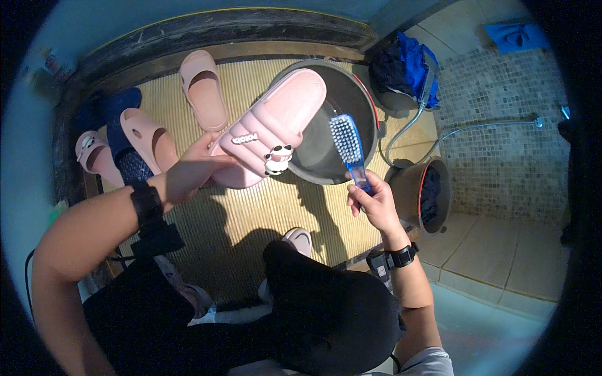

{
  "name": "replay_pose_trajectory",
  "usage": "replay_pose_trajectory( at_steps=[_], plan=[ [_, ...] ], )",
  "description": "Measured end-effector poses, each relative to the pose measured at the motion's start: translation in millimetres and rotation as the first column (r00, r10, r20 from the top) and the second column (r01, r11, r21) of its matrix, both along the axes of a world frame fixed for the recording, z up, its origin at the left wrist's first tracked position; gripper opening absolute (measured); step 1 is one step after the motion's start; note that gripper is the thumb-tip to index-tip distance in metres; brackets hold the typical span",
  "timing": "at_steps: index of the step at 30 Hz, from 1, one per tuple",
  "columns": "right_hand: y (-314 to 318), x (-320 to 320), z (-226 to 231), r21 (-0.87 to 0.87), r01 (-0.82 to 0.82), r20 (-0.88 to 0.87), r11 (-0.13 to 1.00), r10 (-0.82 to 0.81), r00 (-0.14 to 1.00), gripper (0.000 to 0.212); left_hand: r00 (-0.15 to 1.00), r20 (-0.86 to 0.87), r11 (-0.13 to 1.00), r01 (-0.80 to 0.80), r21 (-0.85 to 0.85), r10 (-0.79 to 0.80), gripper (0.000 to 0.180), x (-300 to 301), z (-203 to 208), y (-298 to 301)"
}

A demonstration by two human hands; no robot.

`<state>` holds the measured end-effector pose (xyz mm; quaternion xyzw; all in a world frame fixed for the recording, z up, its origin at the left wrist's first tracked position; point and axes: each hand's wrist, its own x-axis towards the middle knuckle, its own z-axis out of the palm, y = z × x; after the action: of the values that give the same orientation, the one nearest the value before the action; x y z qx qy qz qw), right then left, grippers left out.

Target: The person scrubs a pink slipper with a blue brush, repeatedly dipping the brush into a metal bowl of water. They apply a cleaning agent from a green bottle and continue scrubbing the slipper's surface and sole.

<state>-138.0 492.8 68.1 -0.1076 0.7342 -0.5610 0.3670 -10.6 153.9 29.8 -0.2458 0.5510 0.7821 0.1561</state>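
Note:
My left hand (202, 160) grips a pink slide slipper (291, 100) by its near end, fingers closed on the sole's edge. A panda figure decorates the slipper's puffy strap. The slipper is raised and overlaps the left part of a large dark basin (313, 150). In my right hand (375, 202) is a scrubbing brush (346, 141) with a translucent blue handle, held upright with its pale bristles facing me. The brush is apart from the slipper, in front of the basin's right side. What lies low in the basin is partly hidden by the slipper.
Left on the ribbed mat (251, 213) lie a pink clog (204, 88), its mate (147, 138), another panda slipper (97, 156) and a dark blue slipper (133, 164). At right stand a bucket of blue clothes (401, 69), a bucket of dark cloth (429, 194) and a hose (461, 130).

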Motion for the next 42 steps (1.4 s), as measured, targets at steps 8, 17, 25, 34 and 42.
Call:
replay_pose_trajectory(
  at_steps=[8, 17, 25, 34, 42],
  plan=[
    [-36.3, 21.0, 23.3, 0.354, -0.045, -0.837, 0.934, 0.337, 0.431, 0.044, 0.974, -0.026, 0.975, 0.223, -0.006, -0.223, 0.048, -9.0, 14.0, 11.1],
    [-65.0, 20.5, 34.3, 0.501, -0.044, -0.865, 0.865, 0.499, -0.046, 0.05, 0.998, -0.032, 0.998, 0.047, -0.042, -0.049, 0.041, -16.8, 27.4, 14.8],
    [-72.1, 9.7, 41.4, 0.541, -0.086, -0.841, 0.836, 0.536, -0.078, 0.056, 0.999, 0.005, 0.991, 0.043, -0.129, -0.043, 0.037, -11.1, 37.7, -5.3],
    [-60.1, -64.8, 26.2, 0.595, 0.143, -0.765, 0.791, 0.503, 0.401, 0.032, 0.985, -0.154, 0.959, 0.032, -0.28, -0.078, 0.034, -2.7, 39.0, -11.5],
    [-56.7, -106.2, -77.1, 0.982, -0.152, -0.048, 0.115, 0.92, 0.389, 0.029, 0.978, -0.176, 0.953, 0.059, -0.297, -0.115, 0.031, 21.2, 39.9, -13.7]
  ],
)
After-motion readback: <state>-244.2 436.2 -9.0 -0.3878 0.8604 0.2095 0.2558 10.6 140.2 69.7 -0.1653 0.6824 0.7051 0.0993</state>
